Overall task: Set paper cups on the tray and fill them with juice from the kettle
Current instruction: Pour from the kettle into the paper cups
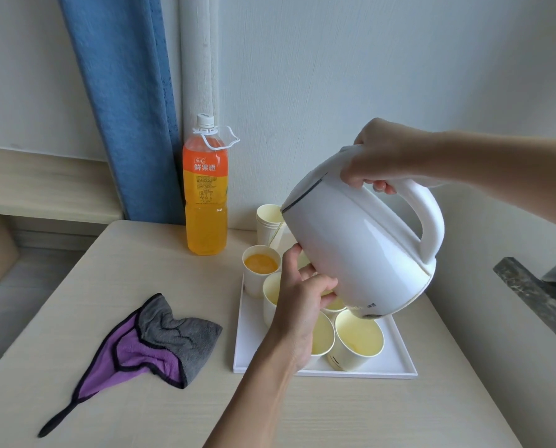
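My right hand (378, 156) grips the handle of a white kettle (360, 250), tilted spout-down to the left above the tray. A thin stream of juice falls from its spout toward a cup hidden behind my left hand (304, 297), which is curled around a cup under the kettle. The white tray (380, 367) holds several paper cups. The far-left cup (260, 265) is full of orange juice. The near-right cup (359, 339) and the one beside it look empty. A stack of spare cups (268, 221) stands behind the tray.
A large orange juice bottle (206, 195) stands at the table's back, left of the cups. A grey and purple cloth (144, 344) lies on the table's left half. A blue curtain (124, 101) hangs behind. The wall closes the right side.
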`<state>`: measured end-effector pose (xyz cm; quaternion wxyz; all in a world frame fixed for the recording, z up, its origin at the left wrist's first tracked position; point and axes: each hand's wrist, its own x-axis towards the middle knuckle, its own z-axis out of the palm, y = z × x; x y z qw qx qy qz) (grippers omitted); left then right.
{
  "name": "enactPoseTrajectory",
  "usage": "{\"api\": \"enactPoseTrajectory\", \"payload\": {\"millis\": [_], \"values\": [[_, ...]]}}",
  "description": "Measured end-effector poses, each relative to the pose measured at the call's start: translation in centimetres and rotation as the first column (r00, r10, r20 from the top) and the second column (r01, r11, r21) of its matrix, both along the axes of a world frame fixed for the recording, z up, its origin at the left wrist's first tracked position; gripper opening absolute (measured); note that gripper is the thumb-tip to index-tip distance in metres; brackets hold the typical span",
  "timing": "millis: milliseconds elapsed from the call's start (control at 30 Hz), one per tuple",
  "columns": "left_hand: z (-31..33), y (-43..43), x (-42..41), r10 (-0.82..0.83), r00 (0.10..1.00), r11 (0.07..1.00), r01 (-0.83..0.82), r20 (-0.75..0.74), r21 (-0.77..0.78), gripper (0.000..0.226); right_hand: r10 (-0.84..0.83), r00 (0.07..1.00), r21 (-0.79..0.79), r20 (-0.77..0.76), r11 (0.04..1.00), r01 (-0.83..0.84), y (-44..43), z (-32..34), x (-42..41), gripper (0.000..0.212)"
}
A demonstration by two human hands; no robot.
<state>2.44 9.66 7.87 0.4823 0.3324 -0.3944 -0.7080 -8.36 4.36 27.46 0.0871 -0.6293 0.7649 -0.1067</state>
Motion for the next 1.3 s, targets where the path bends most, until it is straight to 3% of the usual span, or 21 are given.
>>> {"api": "enactPoseTrajectory", "payload": {"millis": [167,333,700,1300], "values": [[0.6,0.2,-0.1,-0.031,0.999,0.999,0.031,0.02,-0.03,0.07,-0.031,0.998,-0.028,0.055,0.999,0.033,1.0,0.1,-1.6,0.004],[0.2,1.0,-1.6,-0.07,0.997,0.997,0.071,-0.022,0.028,0.059,-0.042,0.999,0.011,0.001,0.999,0.042,1.2,0.0,-1.9,0.005],[-1.0,1.9,-4.1,-0.111,0.989,0.986,0.123,-0.098,0.116,0.071,-0.041,0.995,0.112,-0.09,0.992,0.051,0.7,-0.3,-2.4,0.006],[-1.4,2.4,-4.8,-0.146,0.975,0.977,0.168,-0.166,0.13,0.069,-0.022,0.989,0.152,-0.145,0.987,0.045,0.1,-0.4,-2.1,0.006]]}}
